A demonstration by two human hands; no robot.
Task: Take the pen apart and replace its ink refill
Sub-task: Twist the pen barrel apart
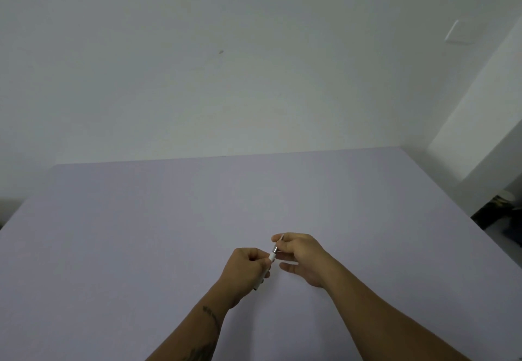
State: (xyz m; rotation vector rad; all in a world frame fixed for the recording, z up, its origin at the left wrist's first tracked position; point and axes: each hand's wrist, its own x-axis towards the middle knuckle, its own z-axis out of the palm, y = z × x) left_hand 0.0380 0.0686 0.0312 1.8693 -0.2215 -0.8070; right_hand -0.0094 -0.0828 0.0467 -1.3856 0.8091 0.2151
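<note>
A white pen is held in both hands above the lilac table. My left hand is closed around the pen's barrel, whose dark lower end pokes out below the fist. My right hand pinches the thin metallic tip end between thumb and forefinger, its other fingers spread loosely. The pen tilts up and to the right. Most of the barrel is hidden inside my left fist.
The table's far edge meets a plain white wall. At the right a white column stands beside the table, with dark objects on the floor past the table's right edge.
</note>
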